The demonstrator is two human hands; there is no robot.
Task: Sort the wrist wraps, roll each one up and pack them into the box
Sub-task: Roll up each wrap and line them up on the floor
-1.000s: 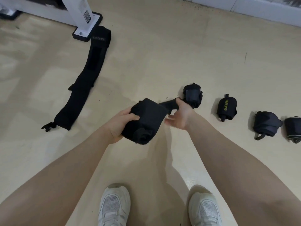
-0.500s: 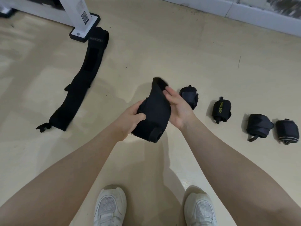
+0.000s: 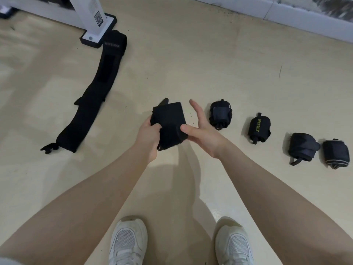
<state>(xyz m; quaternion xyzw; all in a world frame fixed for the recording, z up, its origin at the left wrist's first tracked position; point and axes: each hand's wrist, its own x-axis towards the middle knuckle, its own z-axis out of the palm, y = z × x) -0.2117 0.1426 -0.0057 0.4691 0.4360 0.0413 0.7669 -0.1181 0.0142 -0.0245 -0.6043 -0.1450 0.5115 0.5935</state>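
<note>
I hold a black rolled wrist wrap above the floor in the middle of the view. My left hand grips its left side. My right hand presses its thumb on the roll's right edge, with the fingers spread upward. On the floor to the right lie several rolled wraps in a row: one black roll, one with yellow XUEYING lettering, a third and a grey-edged one. An unrolled long black wrap lies flat at the left. No box is in view.
A white machine post on a black-edged foot stands at the top left, touching the flat wrap's far end. A white baseboard runs along the top right. My two white shoes are at the bottom on the beige floor.
The loose tail that my right hand held has been wound onto the roll. My right fingers have opened and only the thumb stays on the roll.
</note>
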